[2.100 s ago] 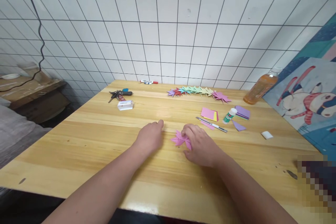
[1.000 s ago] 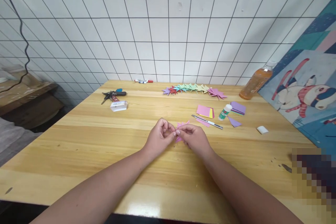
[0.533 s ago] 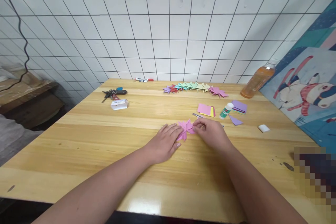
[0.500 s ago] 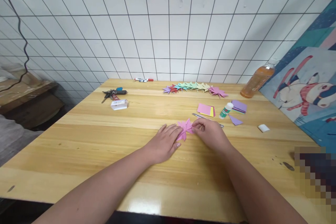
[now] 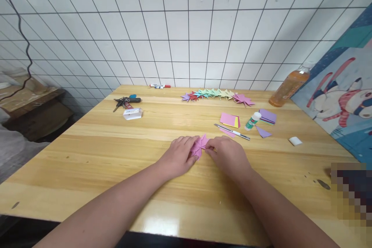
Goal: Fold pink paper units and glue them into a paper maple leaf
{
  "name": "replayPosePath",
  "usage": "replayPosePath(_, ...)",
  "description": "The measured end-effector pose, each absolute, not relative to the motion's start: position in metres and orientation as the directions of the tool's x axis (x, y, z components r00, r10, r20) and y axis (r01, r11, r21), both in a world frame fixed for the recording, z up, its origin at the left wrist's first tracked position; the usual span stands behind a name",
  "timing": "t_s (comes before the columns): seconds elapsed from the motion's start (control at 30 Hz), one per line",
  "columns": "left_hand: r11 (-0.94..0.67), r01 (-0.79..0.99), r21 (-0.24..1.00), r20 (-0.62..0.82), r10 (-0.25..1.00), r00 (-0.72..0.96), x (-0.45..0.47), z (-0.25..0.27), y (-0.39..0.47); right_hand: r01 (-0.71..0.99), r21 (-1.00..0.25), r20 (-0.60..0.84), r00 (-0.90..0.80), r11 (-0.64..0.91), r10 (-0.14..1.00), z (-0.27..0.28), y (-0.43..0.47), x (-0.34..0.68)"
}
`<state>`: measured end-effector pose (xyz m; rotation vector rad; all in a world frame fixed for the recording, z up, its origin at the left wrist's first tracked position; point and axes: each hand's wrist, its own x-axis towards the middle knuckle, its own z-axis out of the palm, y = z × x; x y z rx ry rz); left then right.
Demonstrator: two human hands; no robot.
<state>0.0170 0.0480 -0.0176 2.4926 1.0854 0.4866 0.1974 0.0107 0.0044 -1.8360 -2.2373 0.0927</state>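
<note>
Wooden, the worktop (image 5: 87,174) carries a multicoloured row of folded-paper stars (image 5: 216,93) at its back. Your left hand (image 5: 178,157) rests on the left side of the pink paper star (image 5: 200,145); I cannot tell whether its fingers grip. Your right hand (image 5: 229,155) pinches the star's right edge in closed fingers. The star is between your hands, nearer you than the glue stick (image 5: 252,121).

Head view: above and behind the left hand (image 5: 178,157) and right hand (image 5: 229,157)
Facing: forward and down, past both hands to the wall (image 5: 202,27)
Range: hands near, wall farther beyond them
</note>
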Motion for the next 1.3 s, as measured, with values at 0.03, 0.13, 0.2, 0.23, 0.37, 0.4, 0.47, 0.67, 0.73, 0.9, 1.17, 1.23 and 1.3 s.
replayPosePath(0.03, -0.627, 0.616, 0.476, 0.163, 0.752, 0.639, 0.017, -0.017, 0.048, 0.962, -0.17, 0.17, -0.185, 0.214, 0.968, 0.005, 0.01, 0.195)
replayPosePath(0.13, -0.6, 0.616, 0.51, 0.163, 0.77, 0.616, 0.016, -0.017, 0.049, 0.967, -0.117, 0.177, -0.204, 0.226, 0.963, 0.005, 0.008, 0.191)
replayPosePath(0.2, -0.58, 0.615, 0.534, 0.159, 0.784, 0.6, 0.015, -0.018, 0.051, 0.973, -0.104, 0.157, -0.189, 0.206, 0.969, 0.003, 0.008, 0.189)
replayPosePath(0.23, -0.572, 0.613, 0.545, 0.158, 0.788, 0.595, 0.015, -0.019, 0.052, 0.976, -0.097, 0.147, -0.178, 0.193, 0.973, 0.002, 0.008, 0.188)
replayPosePath(0.37, -0.557, 0.601, 0.573, 0.157, 0.794, 0.587, 0.015, -0.02, 0.054, 0.98, -0.086, 0.102, -0.172, 0.181, 0.98, -0.004, 0.008, 0.185)
replayPosePath(0.4, -0.557, 0.598, 0.576, 0.159, 0.794, 0.587, 0.015, -0.02, 0.054, 0.98, -0.088, 0.094, -0.171, 0.179, 0.981, -0.005, 0.008, 0.184)
replayPosePath(0.47, -0.563, 0.59, 0.579, 0.167, 0.79, 0.59, 0.015, -0.019, 0.055, 0.981, -0.088, 0.087, -0.164, 0.172, 0.983, -0.007, 0.008, 0.183)
replayPosePath(0.67, -0.591, 0.577, 0.563, 0.164, 0.765, 0.623, 0.014, -0.018, 0.057, 0.984, -0.066, 0.104, -0.156, 0.163, 0.982, -0.012, 0.009, 0.181)
replayPosePath(0.73, -0.608, 0.571, 0.552, 0.168, 0.752, 0.638, 0.014, -0.018, 0.057, 0.985, -0.059, 0.096, -0.157, 0.163, 0.983, -0.013, 0.01, 0.18)
replayPosePath(0.9, -0.674, 0.543, 0.5, 0.174, 0.693, 0.7, 0.012, -0.016, 0.057, 0.985, -0.043, 0.078, -0.164, 0.167, 0.983, -0.013, 0.011, 0.179)
replayPosePath(1.17, -0.734, 0.542, 0.409, 0.16, 0.642, 0.75, 0.012, -0.014, 0.055, 0.988, -0.04, 0.052, -0.149, 0.151, 0.987, -0.01, 0.011, 0.175)
replayPosePath(1.23, -0.751, 0.543, 0.377, 0.167, 0.631, 0.757, 0.012, -0.015, 0.055, 0.99, -0.034, 0.037, -0.137, 0.139, 0.99, -0.008, 0.011, 0.173)
replayPosePath(1.3, -0.76, 0.548, 0.35, 0.167, 0.626, 0.762, 0.012, -0.016, 0.056, 0.99, -0.026, 0.02, -0.136, 0.137, 0.99, -0.007, 0.011, 0.173)
